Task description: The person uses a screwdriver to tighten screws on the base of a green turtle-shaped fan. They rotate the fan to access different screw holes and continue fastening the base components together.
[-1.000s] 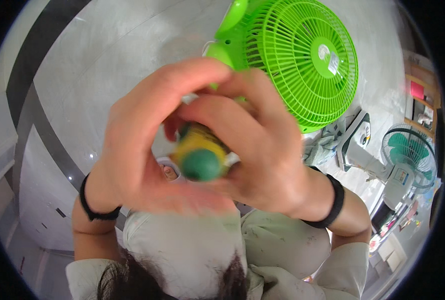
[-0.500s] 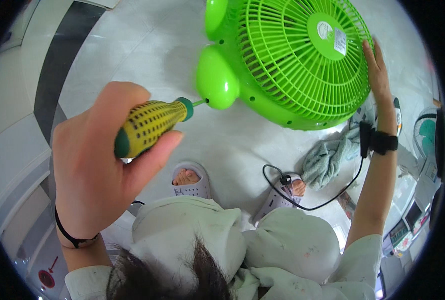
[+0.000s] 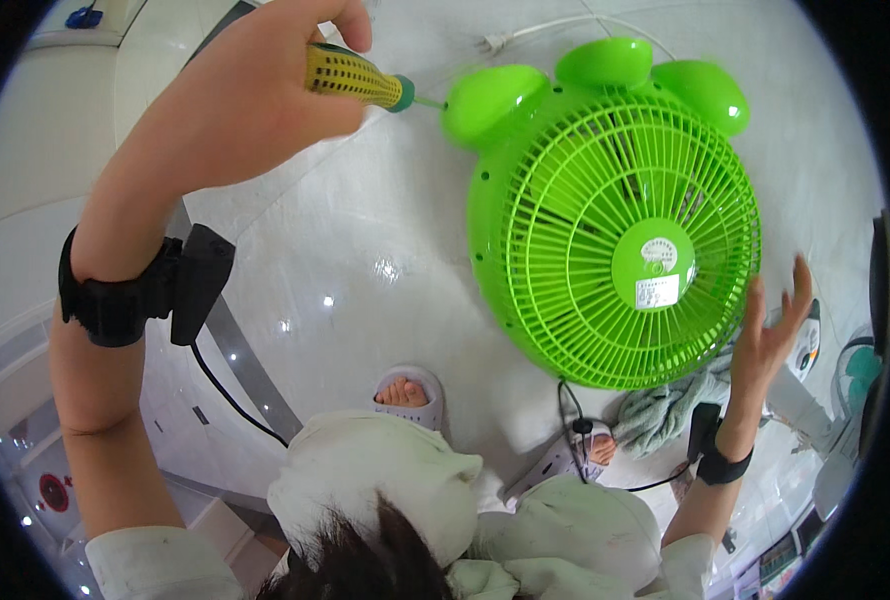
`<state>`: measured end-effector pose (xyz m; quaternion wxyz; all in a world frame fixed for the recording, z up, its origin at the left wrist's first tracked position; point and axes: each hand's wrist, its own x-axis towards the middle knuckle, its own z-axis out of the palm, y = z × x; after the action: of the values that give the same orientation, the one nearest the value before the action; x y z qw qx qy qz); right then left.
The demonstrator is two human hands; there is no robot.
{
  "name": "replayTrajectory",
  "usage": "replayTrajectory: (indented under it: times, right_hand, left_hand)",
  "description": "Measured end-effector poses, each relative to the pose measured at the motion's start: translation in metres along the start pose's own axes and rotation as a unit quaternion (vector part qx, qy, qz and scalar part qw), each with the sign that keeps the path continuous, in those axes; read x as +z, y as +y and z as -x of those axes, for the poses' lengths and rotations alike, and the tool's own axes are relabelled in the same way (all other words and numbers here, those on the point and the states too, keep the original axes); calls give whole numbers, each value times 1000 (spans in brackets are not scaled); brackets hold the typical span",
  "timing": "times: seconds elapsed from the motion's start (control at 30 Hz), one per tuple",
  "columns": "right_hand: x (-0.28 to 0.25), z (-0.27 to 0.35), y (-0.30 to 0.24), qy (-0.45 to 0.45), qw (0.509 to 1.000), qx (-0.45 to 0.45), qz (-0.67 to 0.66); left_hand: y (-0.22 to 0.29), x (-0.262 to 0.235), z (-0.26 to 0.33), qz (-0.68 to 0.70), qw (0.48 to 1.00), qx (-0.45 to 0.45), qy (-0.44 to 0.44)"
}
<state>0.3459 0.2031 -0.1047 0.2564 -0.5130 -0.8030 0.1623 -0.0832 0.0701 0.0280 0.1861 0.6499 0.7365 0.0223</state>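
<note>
My left hand (image 3: 255,100) is closed around the yellow and green handle of a screwdriver (image 3: 350,78). The thin green shaft points right, its tip at the rounded lobe on the upper left of a bright green fan (image 3: 655,255). Whether the tip sits in the small hole there is too blurred to tell. The fan rests on the floor, its round grille and white labels upward, with several lobes along its far edge. At its lower right rim, my right hand (image 3: 770,330) is open with fingers spread; the thumb is at the rim, contact unclear.
A white plug (image 3: 492,44) and cord lie beyond the fan. A grey-green cloth (image 3: 660,415) lies under its near right side. Black cables hang from the bands on both wrists. My feet, in pale slippers (image 3: 420,415), are on the tiled floor close to the fan.
The fan has turned, and more of its lobed edge shows. My left hand has moved up and away with the screwdriver, from one lobe to another. The right hand sits lower, fingers spread wider.
</note>
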Motion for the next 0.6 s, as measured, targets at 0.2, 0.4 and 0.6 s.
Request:
replayTrajectory:
  times: [0.2, 0.4, 0.6]
  right_hand:
    - [54, -62, -106, -196, 946, -259, 21]
    - [77, -54, -119, -277, 901, -307, 133]
    - [77, -59, -108, -303, 897, -301, 113]
  left_hand:
    - [8, -13, -16, 197, 933, -298, -42]
    - [6, -20, -28, 337, 805, -471, -132]
    - [-1, -20, -24, -268, 929, 187, -175]
